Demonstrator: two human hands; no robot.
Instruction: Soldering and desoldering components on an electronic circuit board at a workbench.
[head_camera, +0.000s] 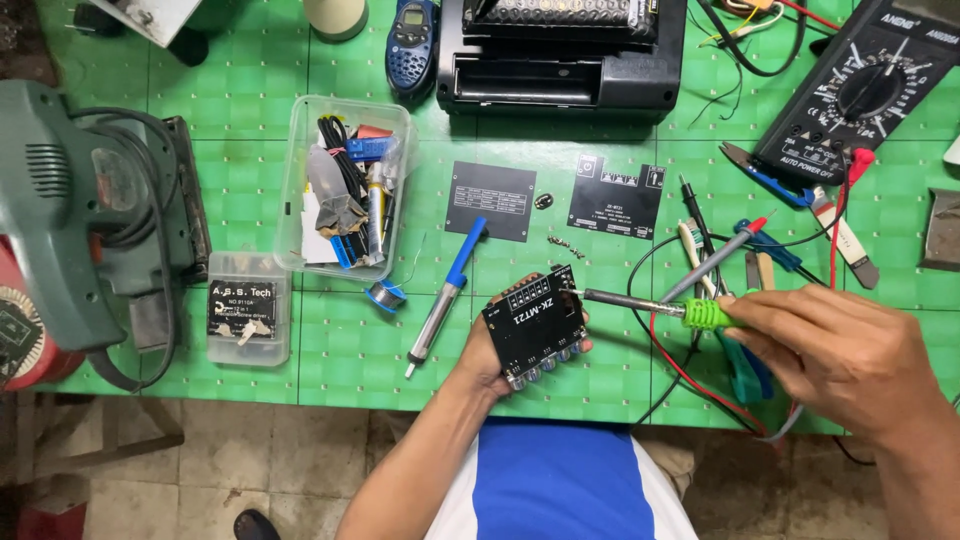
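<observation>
Your left hand (490, 350) cradles the small black circuit board (535, 322) just above the near edge of the table (350, 350), fingers wrapped under and around it so it sits tilted, its row of knobs toward you. Your right hand (840, 355) pinches the green-handled screwdriver (650, 305) between thumb and curled fingers, and its tip touches the board's corner at about 2 o'clock.

The board rests on no surface, only in your palm. If you press hard, I judge the tip can skid off that corner and run toward your left fingers, or gouge the board's face. A loose grip lets the board twist under the turning force.

At 3 o'clock from the board, red and black test leads (665, 370) loop under your right wrist; a snag there could drag the probes or the blue-handled cutters (770, 185) across the table.

At 9 o'clock lies the blue desoldering pump (445, 300), near enough to knock off the edge with your forearm. Just past the board, at 12 o'clock, tiny screws (565, 240) lie loose between two black plates (490, 200); a sweep of either hand would scatter them.

Farther off at 10 o'clock stands the clear parts tub (345, 185), and at 1 o'clock the multimeter (865, 90), whose leads would tug it if pulled.
</observation>
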